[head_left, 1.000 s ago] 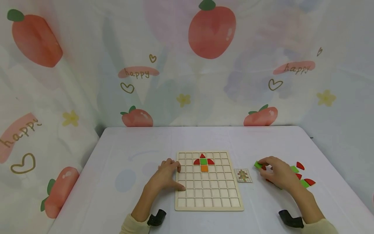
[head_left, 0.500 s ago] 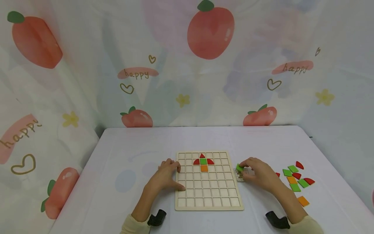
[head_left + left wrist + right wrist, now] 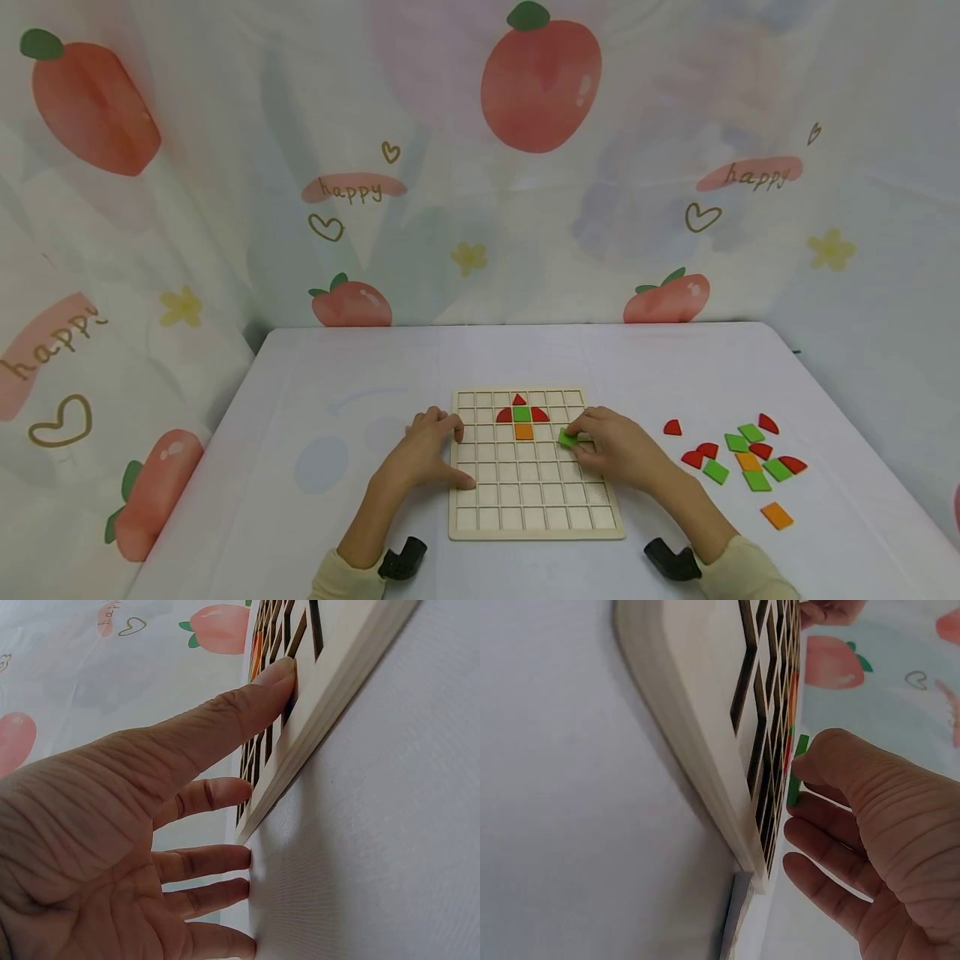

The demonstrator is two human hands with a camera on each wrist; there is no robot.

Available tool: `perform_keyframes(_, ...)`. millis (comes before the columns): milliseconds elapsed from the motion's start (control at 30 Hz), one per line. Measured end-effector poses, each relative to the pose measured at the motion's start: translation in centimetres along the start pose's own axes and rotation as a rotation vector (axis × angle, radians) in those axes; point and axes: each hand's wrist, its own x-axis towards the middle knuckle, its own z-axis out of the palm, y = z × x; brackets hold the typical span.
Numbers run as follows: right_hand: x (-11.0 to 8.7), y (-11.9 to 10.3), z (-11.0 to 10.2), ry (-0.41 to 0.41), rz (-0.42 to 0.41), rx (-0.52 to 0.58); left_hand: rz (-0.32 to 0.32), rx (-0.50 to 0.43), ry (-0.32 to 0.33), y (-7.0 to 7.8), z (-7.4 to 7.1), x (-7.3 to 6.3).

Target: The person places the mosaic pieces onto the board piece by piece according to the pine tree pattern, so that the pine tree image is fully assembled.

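A pale wooden grid board [image 3: 536,535] lies on the white table. Near its top sit a red triangle [image 3: 519,400], a green square [image 3: 522,413] between two red quarter-round tiles [image 3: 539,415], and an orange square [image 3: 523,432]. My left hand [image 3: 423,450] rests at the board's left edge, its thumb [image 3: 274,679] pressing on top and the other fingers nearly straight. Over the right columns, my right hand [image 3: 618,450] pinches a green square tile [image 3: 566,438] between thumb and index finger. In the right wrist view that green tile [image 3: 797,784] stands edge-on, close over the grid.
Loose red quarter-round tiles [image 3: 672,427], green squares [image 3: 757,481] and orange squares [image 3: 777,516] lie scattered on the table at the right. A small card [image 3: 736,915] by the board's right side is hidden behind my right hand in the head view.
My right hand has carried the green tile left from the loose pile, past the small card, to over the board. My left hand has stayed in place.
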Motion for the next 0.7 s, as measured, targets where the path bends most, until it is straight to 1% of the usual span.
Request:
perform_keyframes(167,1.0,-0.8,0.7,0.011,-0.119,-0.004,0.004,0.0,-0.001,-0.1,0.0,0.1)
perform_keyframes(267,1.5,-1.0,1.1,0.012,-0.164,-0.031,0.005,0.002,-0.006,-0.2,0.1,0.1)
perform_keyframes(333,1.8,-1.1,1.2,0.005,-0.176,-0.042,0.006,0.005,-0.007,-0.2,0.1,0.1)
perform_keyframes(567,2.5,-1.3,1.0,-0.019,-0.188,-0.017,-0.002,0.013,0.002,-0.2,0.1,0.1)
perform_keyframes(700,2.9,-1.4,0.9,-0.016,-0.204,-0.047,-0.005,0.012,-0.001,-0.2,0.1,0.1)
